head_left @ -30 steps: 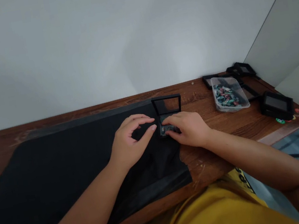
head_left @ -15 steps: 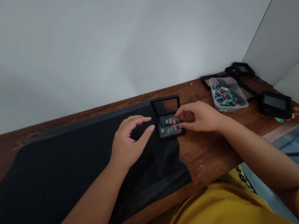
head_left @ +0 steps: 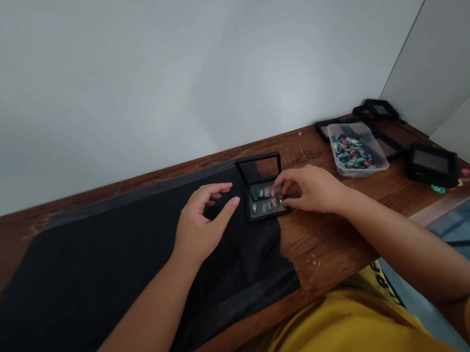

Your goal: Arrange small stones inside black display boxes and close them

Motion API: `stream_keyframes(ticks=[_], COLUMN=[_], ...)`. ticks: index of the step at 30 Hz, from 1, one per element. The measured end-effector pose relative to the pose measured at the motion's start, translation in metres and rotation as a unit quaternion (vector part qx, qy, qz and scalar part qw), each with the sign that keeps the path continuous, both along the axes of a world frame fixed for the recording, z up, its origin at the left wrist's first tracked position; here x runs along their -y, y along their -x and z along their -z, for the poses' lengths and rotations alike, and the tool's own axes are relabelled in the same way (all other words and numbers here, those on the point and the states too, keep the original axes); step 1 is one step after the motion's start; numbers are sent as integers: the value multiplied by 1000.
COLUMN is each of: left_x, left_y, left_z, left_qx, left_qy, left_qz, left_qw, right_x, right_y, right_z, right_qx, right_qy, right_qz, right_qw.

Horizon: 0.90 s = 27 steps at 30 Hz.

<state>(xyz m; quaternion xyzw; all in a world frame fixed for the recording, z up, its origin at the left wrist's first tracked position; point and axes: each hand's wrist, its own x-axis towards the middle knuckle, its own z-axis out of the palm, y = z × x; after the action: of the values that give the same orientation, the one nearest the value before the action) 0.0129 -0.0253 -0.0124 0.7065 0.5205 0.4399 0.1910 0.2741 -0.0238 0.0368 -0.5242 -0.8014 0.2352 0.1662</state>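
Note:
A small black display case (head_left: pixel 252 216) lies on the right end of a black mat (head_left: pixel 109 265), its windowed lid (head_left: pixel 260 168) raised. Two rows of small shiny green, pinkish and pale pieces (head_left: pixel 260 193) fill its base; their kind is too small to make out. My right hand (head_left: pixel 317 189) reaches over the case's right side, index finger and thumb apart at the end pieces. Its fingertips partly cover that end. To the left of the case, my left hand (head_left: pixel 200 221) hovers above the mat with thumb and fingers spread, holding nothing.
A clear plastic tub (head_left: pixel 363 168) of green and reddish pieces stands to the right on the wooden table (head_left: pixel 332 238). Several black cases lie around it, one black case (head_left: pixel 431 165) near the right edge beside small colourful stickers (head_left: pixel 440 188). A pale wall (head_left: pixel 132 85) rises behind.
My right fingertips have shifted slightly over the right end of the case. My left hand's fingers have curled a little but stay apart. The case stays in place.

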Motion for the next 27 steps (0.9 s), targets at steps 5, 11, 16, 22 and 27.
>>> stream_keyframes(ticks=[5,11,16,22,27], left_x=[-2,-7,-12,-15,-17], left_y=[0,1,-2,-4,-3], left_z=[2,11,19,22,22], left_qx=[13,47,98,114,94], left_qy=[9,20,25,40,69], left_qz=[-7,-13,-12,-16,-18], left_qw=[1000,999,995,993,993], right_x=[1,-5,-9,-6,-6], right_y=[3,-3,-4,3,6], right_z=[1,6,8,7,10], right_qx=[-10,-100,-196,-15,77], right_qy=[2,-60,-141,-49,-31], right_qz=[-11,29,102,76,66], right_qw=[1000,993,965,996,994])
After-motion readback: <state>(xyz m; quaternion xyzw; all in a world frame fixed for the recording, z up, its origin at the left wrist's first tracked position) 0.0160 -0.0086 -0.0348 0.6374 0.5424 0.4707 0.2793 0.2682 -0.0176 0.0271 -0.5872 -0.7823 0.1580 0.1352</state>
